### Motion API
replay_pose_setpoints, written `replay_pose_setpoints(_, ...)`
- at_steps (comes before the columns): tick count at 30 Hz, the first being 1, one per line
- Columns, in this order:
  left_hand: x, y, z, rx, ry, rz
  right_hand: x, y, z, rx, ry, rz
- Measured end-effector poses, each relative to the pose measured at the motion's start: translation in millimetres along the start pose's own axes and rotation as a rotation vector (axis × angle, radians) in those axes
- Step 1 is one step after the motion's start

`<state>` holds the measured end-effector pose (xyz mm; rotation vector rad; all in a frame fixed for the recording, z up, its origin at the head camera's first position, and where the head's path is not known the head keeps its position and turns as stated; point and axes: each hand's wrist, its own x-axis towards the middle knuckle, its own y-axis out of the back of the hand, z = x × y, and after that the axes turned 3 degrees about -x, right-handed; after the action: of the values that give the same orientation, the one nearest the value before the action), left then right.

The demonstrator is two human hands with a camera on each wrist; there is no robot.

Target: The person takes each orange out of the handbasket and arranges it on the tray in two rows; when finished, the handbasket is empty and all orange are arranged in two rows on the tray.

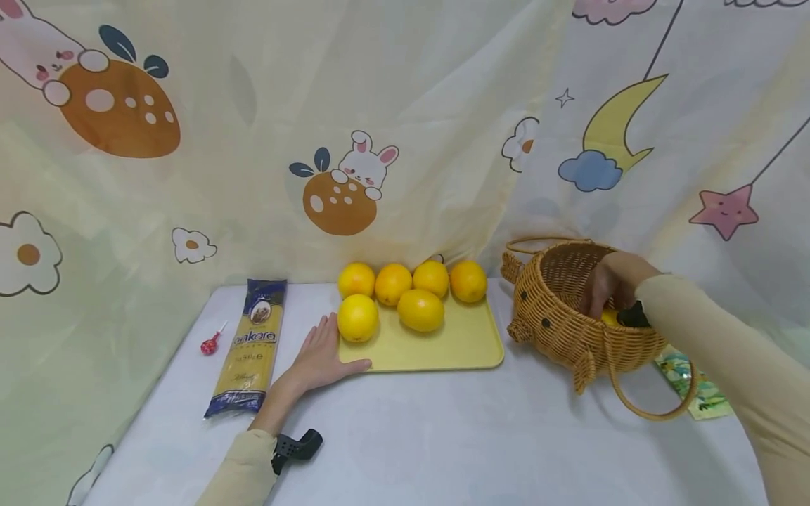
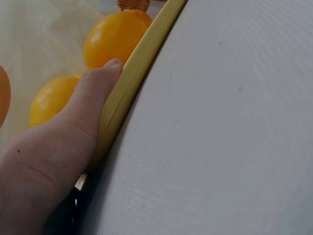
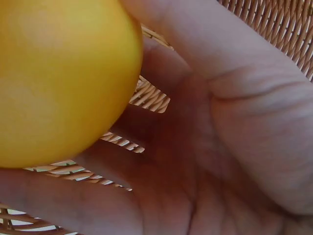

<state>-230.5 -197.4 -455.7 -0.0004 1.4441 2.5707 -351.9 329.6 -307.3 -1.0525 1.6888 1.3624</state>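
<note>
My left hand rests at the near left corner of a yellow tray, fingers along its side. In the left wrist view the thumb lies on the tray's rim. Several smooth yellow-orange citrus fruits sit on the tray; the closest to that hand is a round one, and a longer one lies beside it. My right hand reaches into a wicker basket with an animal face. There it grips a yellow citrus fruit, thumb on one side and fingers curled round the other.
A pasta packet and a red lollipop lie on the white table left of my left arm. A green patterned packet shows partly from under the basket and its handle. A printed cloth hangs behind the table.
</note>
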Motion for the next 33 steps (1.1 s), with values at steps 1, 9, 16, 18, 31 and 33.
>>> replay_pose_setpoints(1,-0.1,-0.1,0.0,-0.001,-0.001,0.004,-0.1,0.1,0.3,0.003,-0.004,0.008)
replay_pose_setpoints(9,-1.0,-1.1,3.2,-0.011,-0.002,-0.003,-0.4,-0.9,2.9,0.0,-0.011,0.025)
replay_pose_setpoints(16,0.2,0.4,5.8,-0.007,-0.004,-0.003,3.3,-3.2,3.9,0.046,-0.023,0.005)
replay_pose_setpoints(18,0.2,1.3,6.3,-0.003,-0.002,-0.004,3.3,-3.2,3.5,0.048,-0.027,0.005)
replay_pose_setpoints(31,-2.2,0.8,5.3,-0.004,0.009,-0.001,-2.6,-4.4,6.8,0.125,-0.017,0.049)
replay_pose_setpoints(33,-2.3,1.5,4.8,-0.001,0.01,-0.002,-5.0,-1.9,6.9,0.152,0.011,0.046)
